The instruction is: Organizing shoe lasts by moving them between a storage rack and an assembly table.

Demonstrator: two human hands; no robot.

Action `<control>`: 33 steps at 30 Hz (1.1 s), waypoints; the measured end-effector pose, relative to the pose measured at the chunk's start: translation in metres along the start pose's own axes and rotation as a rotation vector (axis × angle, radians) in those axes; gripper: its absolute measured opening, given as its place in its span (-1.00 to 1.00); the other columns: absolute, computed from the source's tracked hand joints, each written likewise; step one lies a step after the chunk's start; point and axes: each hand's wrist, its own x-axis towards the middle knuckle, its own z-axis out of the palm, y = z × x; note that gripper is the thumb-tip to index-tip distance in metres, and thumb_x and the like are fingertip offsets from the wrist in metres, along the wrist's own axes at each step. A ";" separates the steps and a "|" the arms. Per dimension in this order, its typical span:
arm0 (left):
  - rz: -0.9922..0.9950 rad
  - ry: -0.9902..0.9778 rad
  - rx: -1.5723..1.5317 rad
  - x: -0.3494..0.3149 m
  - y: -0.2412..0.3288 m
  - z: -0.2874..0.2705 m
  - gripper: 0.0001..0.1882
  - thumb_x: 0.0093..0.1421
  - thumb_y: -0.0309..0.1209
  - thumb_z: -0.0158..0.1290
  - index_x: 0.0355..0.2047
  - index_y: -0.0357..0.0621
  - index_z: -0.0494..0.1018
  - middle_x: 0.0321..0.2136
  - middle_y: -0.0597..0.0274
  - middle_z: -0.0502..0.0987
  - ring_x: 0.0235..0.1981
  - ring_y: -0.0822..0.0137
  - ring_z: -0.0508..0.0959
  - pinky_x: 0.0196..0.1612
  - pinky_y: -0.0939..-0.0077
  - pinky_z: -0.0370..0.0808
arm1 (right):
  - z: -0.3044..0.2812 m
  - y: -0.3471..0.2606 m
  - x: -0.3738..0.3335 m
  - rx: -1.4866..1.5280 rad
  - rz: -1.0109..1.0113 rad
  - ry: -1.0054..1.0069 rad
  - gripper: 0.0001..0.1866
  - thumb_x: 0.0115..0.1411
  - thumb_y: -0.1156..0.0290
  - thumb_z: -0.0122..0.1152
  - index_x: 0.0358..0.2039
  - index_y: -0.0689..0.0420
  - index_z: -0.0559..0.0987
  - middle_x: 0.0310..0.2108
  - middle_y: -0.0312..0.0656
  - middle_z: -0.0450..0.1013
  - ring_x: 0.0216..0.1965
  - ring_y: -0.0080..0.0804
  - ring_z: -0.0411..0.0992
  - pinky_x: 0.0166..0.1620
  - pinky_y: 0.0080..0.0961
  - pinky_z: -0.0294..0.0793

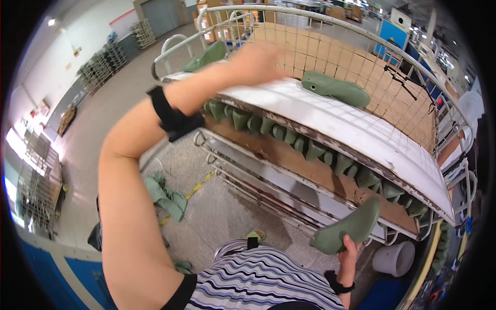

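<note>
A green shoe last (345, 228) is held in my right hand (351, 252), low in front of the cart at the right. My left arm reaches forward across the cart's white top shelf (274, 98). At its end my left hand (258, 62) is smeared by motion near the wire mesh, and its fingers cannot be made out. Farther right on that shelf another green last (336, 89) lies on its side against the mesh. A third last (207, 57) rests at the shelf's left end, partly behind my forearm.
Several green lasts (292, 137) stand in a row on the shelf below. A grey bucket (393, 258) is on the floor at the right. Green cloth (163, 196) lies on the floor to the left. Another person's arm (450, 149) shows at the cart's far right.
</note>
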 end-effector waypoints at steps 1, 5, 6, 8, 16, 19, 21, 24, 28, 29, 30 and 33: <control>-0.127 -0.075 0.002 0.009 -0.042 -0.010 -0.34 0.00 -0.15 0.19 0.06 -0.27 0.37 0.01 -0.13 0.44 0.04 0.02 0.44 0.13 0.24 0.33 | -0.004 0.007 -0.008 0.001 -0.008 0.042 -0.40 0.04 0.24 0.22 0.05 0.28 0.35 -0.10 -0.13 0.41 -0.11 -0.29 0.41 -0.03 -0.37 0.40; -0.426 -0.398 0.286 -0.009 -0.244 0.004 0.03 -0.13 0.01 0.24 0.23 -0.30 0.06 0.03 -0.27 0.37 0.04 -0.12 0.41 0.08 0.15 0.34 | 0.030 0.011 -0.035 -0.254 0.168 0.061 -0.34 -0.06 0.27 0.31 0.04 0.30 0.35 -0.14 -0.10 0.40 -0.13 -0.34 0.38 -0.03 -0.46 0.35; -0.542 -0.576 0.292 -0.012 -0.262 0.008 0.06 -0.23 -0.02 0.32 0.20 -0.32 0.11 0.02 -0.26 0.39 0.07 -0.07 0.40 0.14 0.24 0.32 | 0.040 0.009 -0.036 -0.250 0.251 0.007 -0.34 -0.07 0.25 0.33 0.03 0.30 0.36 -0.16 -0.11 0.40 -0.14 -0.35 0.38 -0.04 -0.48 0.35; -0.680 -0.633 0.198 -0.014 -0.276 0.026 0.06 -0.27 -0.10 0.35 0.18 -0.33 0.10 0.02 -0.29 0.37 0.06 -0.04 0.41 0.14 0.22 0.30 | 0.054 0.024 -0.042 -0.188 0.266 0.081 -0.38 -0.05 0.26 0.33 -0.02 0.32 0.40 -0.19 -0.12 0.43 -0.17 -0.33 0.40 -0.06 -0.46 0.38; -0.545 -0.603 -0.346 -0.015 -0.230 0.010 -0.12 -0.18 -0.26 0.27 0.16 -0.34 0.20 -0.07 -0.11 0.44 -0.07 0.17 0.47 -0.01 0.40 0.38 | 0.105 0.024 -0.012 -0.101 0.361 -0.019 -0.40 0.01 0.22 0.26 0.00 0.35 0.40 -0.18 -0.10 0.45 -0.13 -0.34 0.39 -0.07 -0.46 0.38; -0.283 -0.604 -0.464 -0.007 -0.152 0.006 -0.24 -0.13 -0.27 0.22 0.09 -0.35 0.30 -0.11 -0.05 0.48 -0.13 0.20 0.48 -0.05 0.45 0.39 | 0.113 0.024 -0.004 -0.184 0.380 -0.113 -0.34 0.00 0.20 0.26 0.04 0.35 0.36 -0.16 -0.10 0.44 -0.13 -0.35 0.38 -0.06 -0.46 0.36; -0.121 -0.581 -0.464 -0.001 -0.110 0.008 -0.28 -0.10 -0.26 0.21 0.09 -0.30 0.32 -0.17 -0.02 0.51 -0.18 0.21 0.50 -0.12 0.43 0.42 | 0.119 0.022 -0.003 -0.225 0.403 -0.189 -0.31 -0.01 0.18 0.26 0.07 0.35 0.34 -0.14 -0.09 0.43 -0.12 -0.34 0.37 -0.06 -0.46 0.36; -0.151 -0.600 -0.509 0.025 -0.028 0.000 -0.29 0.04 -0.21 0.13 0.15 -0.36 0.24 -0.16 0.09 0.51 -0.29 0.35 0.52 -0.26 0.54 0.46 | 0.122 0.017 -0.012 -0.285 0.357 -0.285 -0.25 -0.02 0.16 0.26 0.11 0.36 0.29 -0.09 -0.04 0.40 -0.06 -0.34 0.33 0.01 -0.45 0.32; 0.134 -0.202 -1.271 0.040 0.015 -0.025 -0.28 0.09 -0.07 0.14 0.07 -0.40 0.25 0.03 -0.12 0.39 -0.02 0.01 0.49 -0.06 0.15 0.50 | 0.093 0.016 -0.044 -0.238 0.336 -0.146 -0.24 -0.03 0.14 0.29 0.10 0.34 0.30 -0.07 -0.05 0.41 -0.05 -0.32 0.35 0.01 -0.45 0.32; 0.122 -0.095 -1.129 0.037 0.023 -0.027 -0.22 0.09 -0.06 0.15 0.14 -0.39 0.18 0.10 -0.16 0.32 -0.02 -0.02 0.48 -0.06 0.07 0.50 | 0.067 0.031 -0.051 -0.202 0.360 -0.107 -0.27 -0.02 0.14 0.31 0.07 0.33 0.34 -0.11 -0.10 0.43 -0.09 -0.34 0.37 0.00 -0.44 0.34; 0.136 -0.141 -1.131 0.029 0.037 -0.016 -0.22 0.09 -0.06 0.15 0.14 -0.39 0.18 0.10 -0.16 0.32 -0.02 -0.02 0.48 -0.06 0.07 0.50 | 0.055 0.032 -0.058 -0.172 0.317 0.003 -0.32 0.00 0.13 0.29 0.04 0.33 0.37 -0.15 -0.12 0.44 -0.11 -0.36 0.39 -0.02 -0.43 0.37; 0.237 0.031 -0.765 -0.048 0.078 0.040 -0.78 0.08 -0.37 0.13 -0.28 -0.22 0.52 -0.38 0.17 0.56 -0.45 0.42 0.55 -0.39 0.49 0.48 | 0.007 0.020 -0.088 0.132 0.429 0.194 -0.45 0.09 0.10 0.20 -0.05 0.28 0.43 -0.22 -0.14 0.47 -0.18 -0.35 0.45 -0.07 -0.37 0.44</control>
